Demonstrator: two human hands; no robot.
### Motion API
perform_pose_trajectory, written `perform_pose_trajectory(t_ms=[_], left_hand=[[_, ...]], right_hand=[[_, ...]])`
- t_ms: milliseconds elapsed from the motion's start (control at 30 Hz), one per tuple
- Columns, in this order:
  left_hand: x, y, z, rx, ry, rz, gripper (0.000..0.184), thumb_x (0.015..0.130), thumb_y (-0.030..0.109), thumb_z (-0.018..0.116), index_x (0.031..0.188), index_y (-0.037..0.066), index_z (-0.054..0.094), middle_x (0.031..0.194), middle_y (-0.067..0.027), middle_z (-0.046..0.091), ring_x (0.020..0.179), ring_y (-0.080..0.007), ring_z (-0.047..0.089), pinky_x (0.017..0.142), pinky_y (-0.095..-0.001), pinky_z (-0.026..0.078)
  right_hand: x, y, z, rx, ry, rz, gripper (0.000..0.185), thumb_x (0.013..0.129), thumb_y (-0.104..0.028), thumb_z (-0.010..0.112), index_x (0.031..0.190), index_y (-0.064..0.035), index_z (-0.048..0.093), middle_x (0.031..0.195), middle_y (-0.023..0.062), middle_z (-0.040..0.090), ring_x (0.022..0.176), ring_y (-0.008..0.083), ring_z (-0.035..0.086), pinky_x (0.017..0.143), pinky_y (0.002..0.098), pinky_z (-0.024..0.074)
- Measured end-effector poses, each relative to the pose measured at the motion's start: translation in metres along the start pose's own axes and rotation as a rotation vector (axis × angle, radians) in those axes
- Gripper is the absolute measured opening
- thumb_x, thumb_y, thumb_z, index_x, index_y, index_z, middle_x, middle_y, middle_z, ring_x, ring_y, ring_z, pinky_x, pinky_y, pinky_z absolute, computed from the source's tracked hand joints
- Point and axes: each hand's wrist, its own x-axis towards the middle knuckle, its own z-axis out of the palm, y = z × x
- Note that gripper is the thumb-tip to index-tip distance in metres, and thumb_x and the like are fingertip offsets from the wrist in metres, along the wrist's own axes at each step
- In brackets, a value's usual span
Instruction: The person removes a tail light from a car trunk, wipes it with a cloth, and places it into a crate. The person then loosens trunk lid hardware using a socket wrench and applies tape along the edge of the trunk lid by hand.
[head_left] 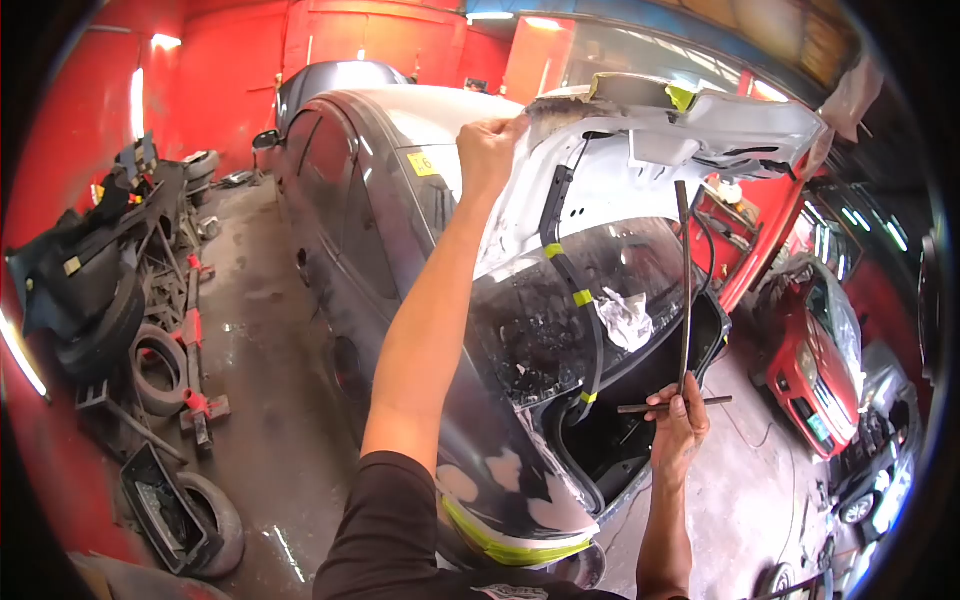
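My left hand [490, 155] is raised, its fingers closed on the near edge of the lifted trunk lid [640, 130], beside the car's roof. Lower right, my right hand [680, 425] is wrapped round a T-shaped metal bar [686, 290]. The bar's long shaft points up in front of the open trunk, and its short crosspiece lies across the fingers. Below the lid are the dark rear window [520, 320], a black strip with yellow tape [572, 275] and a crumpled white paper [625, 318]. Patches of filler [505, 467] show on the rear fender.
Old tires [160, 368], red-and-grey stands [205, 405] and black car parts [75, 270] line the left wall. A red car [815, 385] stands at the right. A thin cable [765, 440] lies on the floor behind the trunk. Green tape [510, 548] covers the bumper edge.
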Motion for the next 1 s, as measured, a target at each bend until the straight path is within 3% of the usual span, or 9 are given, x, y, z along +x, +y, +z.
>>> perform_pose_trajectory(t_ms=[100, 200, 300, 500, 600, 733, 833, 967, 1000], left_hand=[[-0.006, -0.008, 0.009, 0.007, 0.102, 0.222, 0.023, 0.086, 0.015, 0.077, 0.092, -0.007, 0.076, 0.080, -0.0208, 0.070, 0.068, -0.0278, 0.066, 0.068, -0.0400, 0.049], [-0.022, -0.013, 0.004, 0.105, 0.093, 0.223, 0.028, 0.085, 0.015, 0.077, 0.102, -0.007, 0.078, 0.092, -0.0182, 0.075, 0.077, -0.0236, 0.072, 0.074, -0.0348, 0.054], [-0.036, -0.029, 0.000, 0.193, 0.090, 0.259, 0.027, 0.085, 0.012, 0.075, 0.106, -0.005, 0.077, 0.098, -0.0184, 0.073, 0.084, -0.0261, 0.071, 0.078, -0.0358, 0.054], [-0.043, -0.038, -0.004, 0.184, 0.102, 0.289, 0.020, 0.085, 0.013, 0.078, 0.098, -0.002, 0.077, 0.087, -0.0151, 0.069, 0.085, -0.0299, 0.065, 0.080, -0.0405, 0.051], [-0.048, -0.024, -0.008, 0.161, 0.142, 0.201, 0.019, 0.087, 0.014, 0.077, 0.096, -0.003, 0.077, 0.089, -0.0139, 0.069, 0.082, -0.0249, 0.066, 0.079, -0.0375, 0.053], [-0.049, -0.006, -0.016, 0.198, 0.120, 0.322, 0.028, 0.087, 0.016, 0.080, 0.108, -0.002, 0.074, 0.083, -0.0107, 0.065, 0.081, -0.0233, 0.063, 0.078, -0.0367, 0.051], [-0.061, 0.012, -0.001, 0.212, 0.150, 0.246, 0.021, 0.088, 0.016, 0.080, 0.096, -0.003, 0.075, 0.080, -0.0099, 0.061, 0.080, -0.0225, 0.062, 0.075, -0.0341, 0.049], [-0.081, 0.017, 0.015, 0.294, -0.143, 0.258, 0.025, 0.086, 0.007, 0.078, 0.110, -0.001, 0.074, 0.088, -0.0132, 0.062, 0.074, -0.0261, 0.060, 0.072, -0.0369, 0.050], [-0.084, 0.019, 0.022, 0.304, -0.179, 0.301, 0.035, 0.088, 0.008, 0.077, 0.122, 0.001, 0.070, 0.088, -0.0099, 0.064, 0.073, -0.0213, 0.061, 0.070, -0.0350, 0.050]], right_hand=[[-0.002, -0.003, 0.008, -0.006, 0.001, -0.005, 0.042, 0.103, -0.008, 0.061, 0.144, 0.0009, 0.057, 0.104, 0.0139, 0.069, 0.087, 0.0233, 0.073, 0.066, 0.0297, 0.0608], [-0.003, -0.006, 0.015, -0.011, -0.007, -0.006, 0.042, 0.103, -0.008, 0.061, 0.144, -0.0005, 0.058, 0.105, 0.0138, 0.069, 0.088, 0.0232, 0.072, 0.067, 0.0297, 0.0603], [-0.001, -0.006, 0.022, -0.004, -0.009, 0.007, 0.042, 0.104, -0.008, 0.060, 0.145, -0.0012, 0.057, 0.107, 0.0136, 0.068, 0.089, 0.0230, 0.072, 0.067, 0.0298, 0.0595], [0.005, -0.001, 0.030, 0.037, 0.000, 0.034, 0.043, 0.104, -0.010, 0.060, 0.146, 0.0006, 0.056, 0.108, 0.0139, 0.067, 0.092, 0.0229, 0.071, 0.069, 0.0307, 0.0573], [0.007, 0.001, 0.033, 0.077, -0.001, 0.056, 0.044, 0.104, -0.010, 0.060, 0.146, 0.0007, 0.055, 0.108, 0.0136, 0.067, 0.092, 0.0221, 0.070, 0.068, 0.0297, 0.0566], [0.015, 0.007, 0.031, 0.135, -0.032, 0.057, 0.043, 0.105, -0.009, 0.059, 0.147, -0.0020, 0.056, 0.109, 0.0123, 0.066, 0.092, 0.0203, 0.070, 0.066, 0.0272, 0.0566], [0.020, 0.014, 0.030, 0.202, -0.011, 0.068, 0.042, 0.103, -0.008, 0.060, 0.144, 0.0032, 0.056, 0.103, 0.0146, 0.067, 0.089, 0.0249, 0.070, 0.067, 0.0313, 0.0561], [0.027, 0.026, 0.026, 0.292, -0.034, 0.103, 0.039, 0.102, -0.006, 0.060, 0.141, -0.0002, 0.061, 0.100, 0.0140, 0.068, 0.085, 0.0247, 0.070, 0.065, 0.0310, 0.0560], [0.030, 0.026, 0.028, 0.317, -0.049, 0.106, 0.038, 0.102, -0.006, 0.061, 0.140, -0.0007, 0.062, 0.099, 0.0138, 0.068, 0.085, 0.0247, 0.070, 0.065, 0.0307, 0.0559]])
